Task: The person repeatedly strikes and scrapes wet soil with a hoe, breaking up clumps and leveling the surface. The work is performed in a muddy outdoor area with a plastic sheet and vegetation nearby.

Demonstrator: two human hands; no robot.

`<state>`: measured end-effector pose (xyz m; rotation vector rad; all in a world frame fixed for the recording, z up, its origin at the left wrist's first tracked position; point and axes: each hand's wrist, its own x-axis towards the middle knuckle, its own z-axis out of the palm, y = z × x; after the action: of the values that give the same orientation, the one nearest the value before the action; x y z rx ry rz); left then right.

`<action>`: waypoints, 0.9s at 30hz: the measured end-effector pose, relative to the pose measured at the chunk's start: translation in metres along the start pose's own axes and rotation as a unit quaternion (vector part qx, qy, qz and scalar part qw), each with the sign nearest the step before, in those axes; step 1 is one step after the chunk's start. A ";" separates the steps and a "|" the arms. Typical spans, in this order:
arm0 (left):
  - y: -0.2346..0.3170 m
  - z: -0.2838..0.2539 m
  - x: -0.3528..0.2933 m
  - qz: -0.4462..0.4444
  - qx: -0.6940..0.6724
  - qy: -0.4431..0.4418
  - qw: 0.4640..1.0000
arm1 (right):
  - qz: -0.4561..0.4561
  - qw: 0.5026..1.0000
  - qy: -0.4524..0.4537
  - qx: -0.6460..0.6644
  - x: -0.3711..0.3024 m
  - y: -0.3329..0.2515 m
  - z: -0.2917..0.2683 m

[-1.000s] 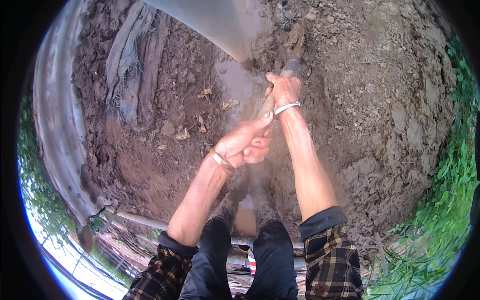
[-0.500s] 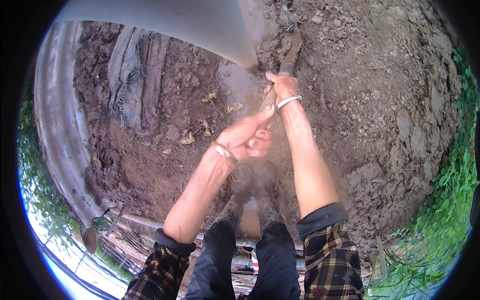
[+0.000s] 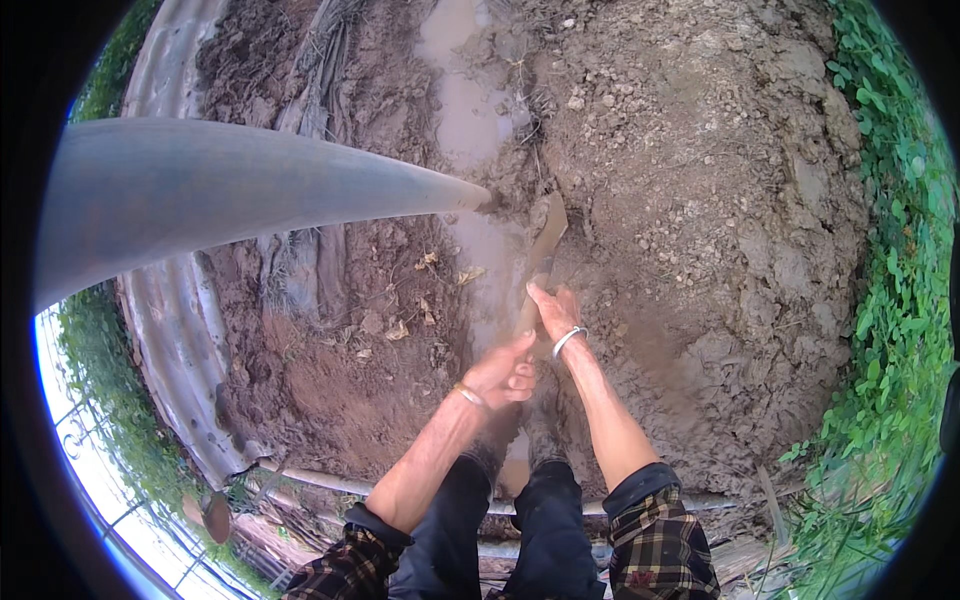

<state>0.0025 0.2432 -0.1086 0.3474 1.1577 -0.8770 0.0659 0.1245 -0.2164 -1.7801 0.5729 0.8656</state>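
A muddy spade (image 3: 549, 232) with a narrow blade points away from me, its tip at the wet dirt along the right edge of a puddle. My right hand (image 3: 559, 312), with a pale bangle at the wrist, is wrapped round the shaft just behind the blade. Nearer to me, my left hand (image 3: 503, 373) curls its fingers about the handle, thumb lying forward along it. The handle's near end is hidden by the hands. A thick grey pole (image 3: 270, 180) stands with its foot in the mud, left of the blade.
A muddy puddle (image 3: 475, 125) runs up the middle. Clumped soil (image 3: 690, 230) rises on the right, bordered by green plants (image 3: 890, 300). At left lie a corrugated sheet (image 3: 185, 350) and dark old fabric-like strips (image 3: 320, 90). Bars (image 3: 350, 485) cross behind my legs.
My view has shifted, so the pole now slants in from the left and more puddle shows. Both hands and the spade appear lower in view, the grip unchanged.
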 end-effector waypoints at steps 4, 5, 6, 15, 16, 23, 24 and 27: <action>0.011 -0.002 0.007 -0.013 -0.020 -0.006 1.000 | -0.014 0.998 0.059 -0.003 -0.018 -0.012 -0.042; 0.013 -0.001 0.008 -0.018 -0.028 0.006 0.999 | -0.024 0.998 0.064 0.003 -0.017 -0.019 -0.050; 0.015 0.000 0.008 -0.012 -0.030 -0.020 0.999 | -0.028 0.998 0.059 0.010 -0.013 -0.028 -0.057; 0.007 0.021 0.017 -0.033 -0.022 -0.011 0.999 | -0.123 0.987 0.085 -0.054 0.094 -0.100 -0.028; 0.008 0.025 0.023 -0.038 0.004 -0.008 0.999 | -0.134 0.983 0.092 -0.081 0.114 -0.112 -0.022; 0.002 0.074 0.055 -0.043 0.059 0.046 0.996 | -0.128 0.958 0.120 -0.227 0.233 -0.185 0.022; 0.008 0.080 0.057 -0.039 0.085 0.046 0.995 | -0.131 0.952 0.128 -0.246 0.251 -0.192 0.028; 0.016 0.095 0.045 -0.092 -0.114 0.021 0.989 | -0.150 0.932 0.148 -0.296 0.297 -0.195 0.046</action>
<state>0.0820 0.1728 -0.1145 0.0732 1.3291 -0.8899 0.3800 0.2425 -0.3424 -2.4994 0.2169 0.5891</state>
